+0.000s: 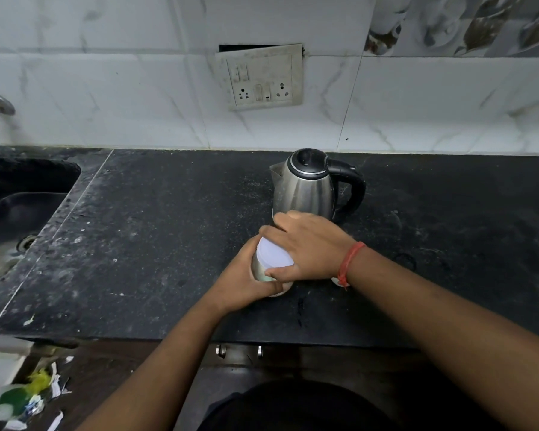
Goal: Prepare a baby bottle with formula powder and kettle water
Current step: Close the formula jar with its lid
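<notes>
On the counter: a formula tin (pixel 262 269) with a pale lid (pixel 274 255) stands on the black stone worktop (pixel 156 231), just in front of the kettle.
Left hand (pixel 243 281): fingers curled round the tin's side, holding it.
Right hand (pixel 308 247): fingers and thumb clasp the lid's rim from above; a red thread band (pixel 349 262) circles the wrist.
Kettle (pixel 308 185): steel, black handle, upright, lid down.
Behind: socket panel (pixel 262 77) on white tiles.
Far left: dark sink (pixel 19 206).
</notes>
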`<state>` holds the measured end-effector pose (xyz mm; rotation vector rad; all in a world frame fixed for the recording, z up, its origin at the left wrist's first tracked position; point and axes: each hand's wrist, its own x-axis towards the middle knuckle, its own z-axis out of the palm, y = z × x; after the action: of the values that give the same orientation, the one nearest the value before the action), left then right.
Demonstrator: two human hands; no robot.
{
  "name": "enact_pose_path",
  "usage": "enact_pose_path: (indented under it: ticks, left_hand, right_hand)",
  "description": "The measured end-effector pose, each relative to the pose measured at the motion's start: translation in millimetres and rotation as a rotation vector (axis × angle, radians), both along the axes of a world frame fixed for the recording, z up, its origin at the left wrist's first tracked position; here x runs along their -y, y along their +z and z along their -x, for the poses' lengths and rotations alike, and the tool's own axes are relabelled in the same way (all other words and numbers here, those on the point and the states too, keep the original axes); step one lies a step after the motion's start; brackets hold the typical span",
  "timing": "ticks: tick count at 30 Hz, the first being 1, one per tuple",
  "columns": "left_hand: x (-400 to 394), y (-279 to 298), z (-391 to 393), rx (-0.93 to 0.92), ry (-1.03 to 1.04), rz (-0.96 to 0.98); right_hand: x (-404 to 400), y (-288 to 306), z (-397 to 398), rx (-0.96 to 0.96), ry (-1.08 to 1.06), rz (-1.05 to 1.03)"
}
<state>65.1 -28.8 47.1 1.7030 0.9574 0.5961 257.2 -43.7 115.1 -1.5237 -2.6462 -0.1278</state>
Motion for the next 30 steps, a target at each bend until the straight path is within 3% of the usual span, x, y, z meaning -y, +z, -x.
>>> enact_pose_path:
  ticks: [5,14,24,30]
  left_hand:
    - [4.0,5.2,-13.0,0.025,0.119,-0.06]
    - [6.4,4.8,-16.9,0.034,0.242,-0.117]
    - [-12.1,-28.5,-9.6,0.003,0.335,0.016]
    - [-8.9,-41.8,-4.1,-0.056,0.308,0.018]
  right_hand:
    - [-5.4,1.1,10.7,0.027,-0.058,-0.113]
    - [-14.4,-12.0,23.3,-0.085,-0.204,-0.063]
    - [-9.0,-55.6,42.1,-0.49,-0.442,0.078]
    - [-1.0,-76.4,44.6,-0.617,-0.485,0.221]
